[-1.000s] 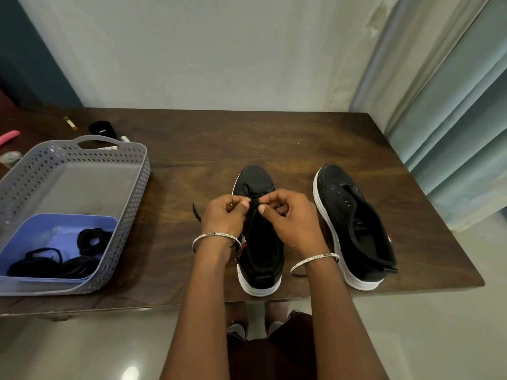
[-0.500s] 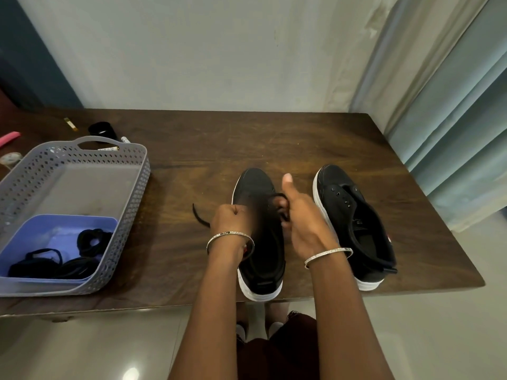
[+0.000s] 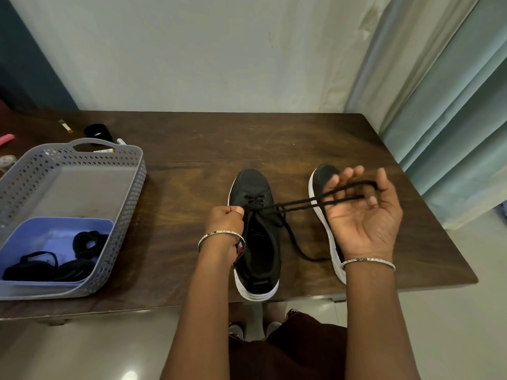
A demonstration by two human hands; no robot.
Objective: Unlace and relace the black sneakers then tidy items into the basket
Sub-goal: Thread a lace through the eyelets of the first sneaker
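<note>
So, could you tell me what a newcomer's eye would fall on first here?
A black lace is stretched taut from the middle sneaker to the raised right hand, whose fingers hook it. The left hand grips that sneaker; a grey basket sits at the left of the table.

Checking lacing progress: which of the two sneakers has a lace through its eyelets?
The left sneaker, gripped by the left hand; its lace stretches to the right hand. The right sneaker shows none.
</note>
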